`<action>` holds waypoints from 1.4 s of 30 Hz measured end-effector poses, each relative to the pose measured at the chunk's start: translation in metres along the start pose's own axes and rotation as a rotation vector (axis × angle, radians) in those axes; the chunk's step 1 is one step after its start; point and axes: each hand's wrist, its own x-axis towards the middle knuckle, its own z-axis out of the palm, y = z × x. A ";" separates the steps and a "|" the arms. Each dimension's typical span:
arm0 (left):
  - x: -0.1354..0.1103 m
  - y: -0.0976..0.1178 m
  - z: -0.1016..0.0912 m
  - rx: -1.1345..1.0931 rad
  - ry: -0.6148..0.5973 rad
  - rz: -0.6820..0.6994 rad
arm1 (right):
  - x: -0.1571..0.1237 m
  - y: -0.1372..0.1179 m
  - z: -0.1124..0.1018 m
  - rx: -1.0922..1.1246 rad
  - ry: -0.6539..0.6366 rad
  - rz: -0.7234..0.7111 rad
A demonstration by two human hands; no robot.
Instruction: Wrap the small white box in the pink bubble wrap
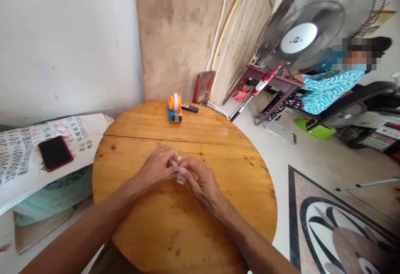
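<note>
Together, left hand (155, 166) and right hand (201, 183) pinch a crumpled clear scrap (181, 175) over a round wooden table (187, 232); fan (308, 24) beyond.

Hands: two, a left hand (156, 166) and a right hand (202, 183)
Clear scrap (181, 175): one
Table (218, 149): one
Tape dispenser (175, 108): one
Remote (189, 108): one
Phone (55, 153): one
Fan (312, 20): one
Sacks: two, a white sack (28, 170) and a green sack (62, 188)
Other person (328, 86): one, seated
</note>
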 end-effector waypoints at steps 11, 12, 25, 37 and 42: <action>-0.029 -0.008 -0.022 0.314 -0.132 0.292 | -0.020 0.015 0.014 -0.156 0.083 -0.265; -0.031 -0.011 -0.017 0.336 -0.107 0.315 | -0.021 0.015 0.016 -0.174 0.088 -0.285; -0.013 -0.009 0.001 -0.204 -0.080 0.081 | -0.004 0.014 0.001 0.006 0.106 -0.067; 0.012 0.008 0.007 -0.661 -0.254 -0.520 | 0.023 0.049 -0.003 0.695 0.135 0.545; 0.009 0.006 0.008 -0.682 -0.205 -0.527 | 0.016 0.045 -0.013 0.743 0.036 0.507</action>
